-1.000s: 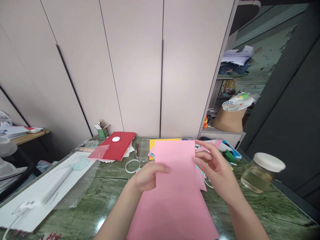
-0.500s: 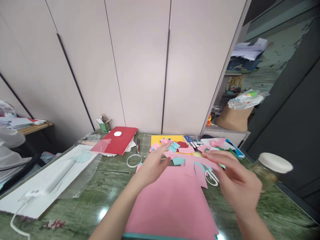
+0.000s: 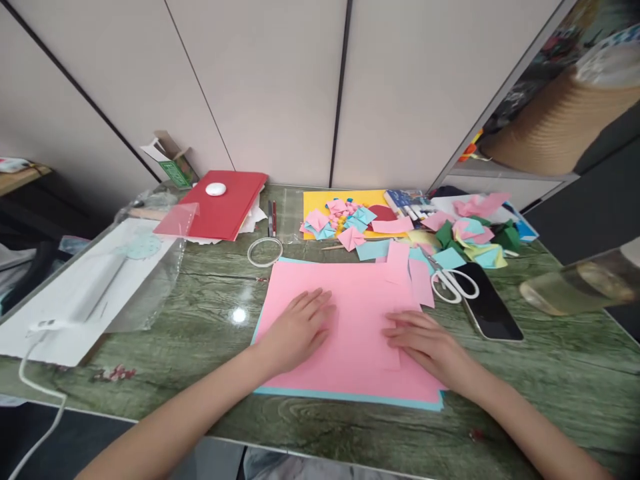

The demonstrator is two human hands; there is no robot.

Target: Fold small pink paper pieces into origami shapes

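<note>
A large pink sheet (image 3: 295, 283) lies over blue-green paper (image 3: 350, 398) in front of me. On it rests a smaller pink piece of paper (image 3: 365, 337), its outline faint against the same pink. My left hand (image 3: 300, 331) is at this piece's left side, fingers stretched out and lying flat. My right hand (image 3: 430, 347) touches the piece's right edge with extended fingers, palm down. A pink strip (image 3: 398, 260) overlaps the sheet's far right corner. White-handled scissors (image 3: 453, 285) lie beyond my right hand, partly on a black phone (image 3: 493, 307).
Folded paper pieces (image 3: 353, 238) and a yellow sheet (image 3: 315, 200) lie at the back. A red folder (image 3: 225, 213) and a tape roll (image 3: 265, 251) are on the left, near a white power strip (image 3: 95, 293). A jar of liquid (image 3: 575, 283) stands at right.
Both hands have come down onto the pink sheet. The pink paper that my right hand held up now lies flat on it. The view has tilted downward.
</note>
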